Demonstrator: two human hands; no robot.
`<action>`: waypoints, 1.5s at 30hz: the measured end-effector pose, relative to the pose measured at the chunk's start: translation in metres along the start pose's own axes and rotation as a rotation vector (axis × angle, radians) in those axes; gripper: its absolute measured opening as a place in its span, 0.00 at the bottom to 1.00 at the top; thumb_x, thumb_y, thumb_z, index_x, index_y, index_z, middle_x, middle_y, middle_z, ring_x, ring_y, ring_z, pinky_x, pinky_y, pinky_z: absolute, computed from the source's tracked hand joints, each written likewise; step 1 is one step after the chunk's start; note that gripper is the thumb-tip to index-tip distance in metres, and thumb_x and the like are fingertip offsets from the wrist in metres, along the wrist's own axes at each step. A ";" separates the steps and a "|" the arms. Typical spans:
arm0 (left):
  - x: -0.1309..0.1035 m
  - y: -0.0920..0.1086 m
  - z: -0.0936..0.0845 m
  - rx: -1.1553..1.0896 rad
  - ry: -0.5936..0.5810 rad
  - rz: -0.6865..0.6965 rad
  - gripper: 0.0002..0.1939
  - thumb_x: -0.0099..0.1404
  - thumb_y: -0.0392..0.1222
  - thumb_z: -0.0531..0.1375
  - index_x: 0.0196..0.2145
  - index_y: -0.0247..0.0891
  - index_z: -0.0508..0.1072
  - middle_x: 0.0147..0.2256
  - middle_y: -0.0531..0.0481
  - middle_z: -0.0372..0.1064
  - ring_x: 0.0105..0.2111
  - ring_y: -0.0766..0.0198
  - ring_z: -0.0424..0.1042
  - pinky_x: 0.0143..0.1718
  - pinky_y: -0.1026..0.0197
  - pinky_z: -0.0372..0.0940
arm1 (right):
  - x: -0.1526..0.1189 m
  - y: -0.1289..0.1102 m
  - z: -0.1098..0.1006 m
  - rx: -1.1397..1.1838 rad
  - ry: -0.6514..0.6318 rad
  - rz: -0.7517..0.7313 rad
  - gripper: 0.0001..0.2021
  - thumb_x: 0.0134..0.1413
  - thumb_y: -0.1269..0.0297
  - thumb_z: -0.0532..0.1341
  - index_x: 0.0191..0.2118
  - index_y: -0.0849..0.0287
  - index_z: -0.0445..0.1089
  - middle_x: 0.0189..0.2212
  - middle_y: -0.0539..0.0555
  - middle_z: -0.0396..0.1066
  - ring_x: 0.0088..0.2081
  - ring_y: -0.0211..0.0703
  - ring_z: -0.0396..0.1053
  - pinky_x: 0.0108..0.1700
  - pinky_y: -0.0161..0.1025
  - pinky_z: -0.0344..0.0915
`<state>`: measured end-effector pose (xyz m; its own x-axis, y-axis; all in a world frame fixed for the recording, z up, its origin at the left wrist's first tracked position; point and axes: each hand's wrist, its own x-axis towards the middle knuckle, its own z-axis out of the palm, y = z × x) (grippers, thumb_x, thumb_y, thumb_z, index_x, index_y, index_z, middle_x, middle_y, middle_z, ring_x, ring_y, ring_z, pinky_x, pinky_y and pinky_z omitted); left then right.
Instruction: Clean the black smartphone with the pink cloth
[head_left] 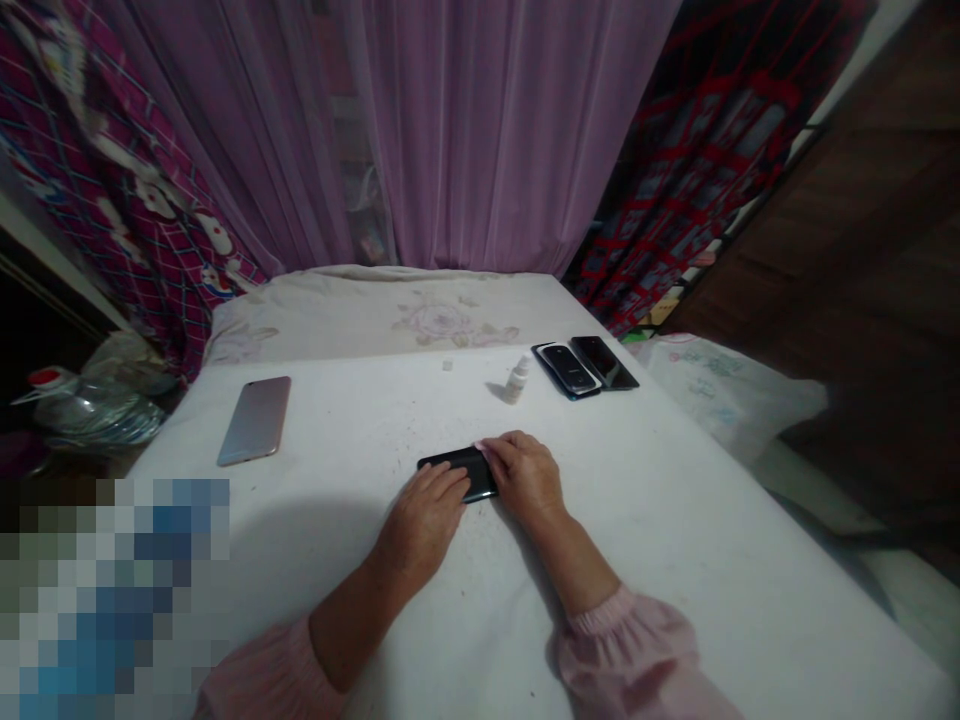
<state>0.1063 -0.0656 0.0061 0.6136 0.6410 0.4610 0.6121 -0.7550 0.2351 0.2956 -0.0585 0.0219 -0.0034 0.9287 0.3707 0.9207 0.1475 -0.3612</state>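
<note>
A black phone lies flat on the white tablecloth in front of me. My left hand rests across its left part, fingers stretched out over the surface. At the phone's right end, my right hand has its fingers pinched together. A small pale piece of cloth or paper pokes out from under those fingertips, against the phone's upper edge; most of it is hidden. Beyond the hands stands a small white bottle, upright.
A rose-gold phone lies at left. Several dark phones lie at the back right, some stacked. A tiny whitish block sits near the floral cloth. Purple curtains hang behind the table. A water jug stands left of it.
</note>
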 end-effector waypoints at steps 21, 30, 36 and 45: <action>-0.001 -0.001 0.002 -0.004 0.011 0.001 0.15 0.69 0.34 0.52 0.50 0.37 0.72 0.50 0.45 0.74 0.52 0.53 0.71 0.57 0.45 0.65 | 0.001 -0.005 -0.005 -0.053 -0.033 0.027 0.09 0.61 0.63 0.60 0.42 0.49 0.78 0.34 0.51 0.75 0.33 0.39 0.69 0.36 0.36 0.56; 0.000 0.000 0.002 0.001 0.020 0.002 0.14 0.69 0.34 0.52 0.49 0.35 0.72 0.49 0.43 0.74 0.52 0.53 0.71 0.56 0.44 0.65 | 0.000 -0.001 -0.002 -0.090 0.002 0.060 0.11 0.63 0.60 0.58 0.42 0.49 0.78 0.34 0.52 0.74 0.32 0.38 0.68 0.35 0.36 0.55; -0.001 -0.001 0.002 -0.022 0.018 0.000 0.16 0.69 0.34 0.51 0.51 0.36 0.71 0.49 0.43 0.74 0.53 0.54 0.70 0.57 0.45 0.64 | -0.003 -0.015 0.001 -0.013 -0.041 -0.023 0.10 0.61 0.63 0.58 0.42 0.49 0.78 0.33 0.52 0.74 0.32 0.39 0.68 0.35 0.36 0.57; -0.003 -0.001 0.002 -0.035 0.032 -0.006 0.15 0.68 0.34 0.53 0.50 0.37 0.72 0.49 0.44 0.74 0.52 0.54 0.71 0.56 0.45 0.65 | 0.001 0.018 -0.005 -0.016 0.070 0.148 0.15 0.63 0.59 0.55 0.38 0.55 0.79 0.30 0.55 0.72 0.31 0.42 0.68 0.33 0.38 0.61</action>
<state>0.1050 -0.0662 0.0024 0.5936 0.6410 0.4866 0.5975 -0.7561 0.2671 0.3139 -0.0566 0.0197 0.1596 0.9141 0.3728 0.9152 0.0046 -0.4030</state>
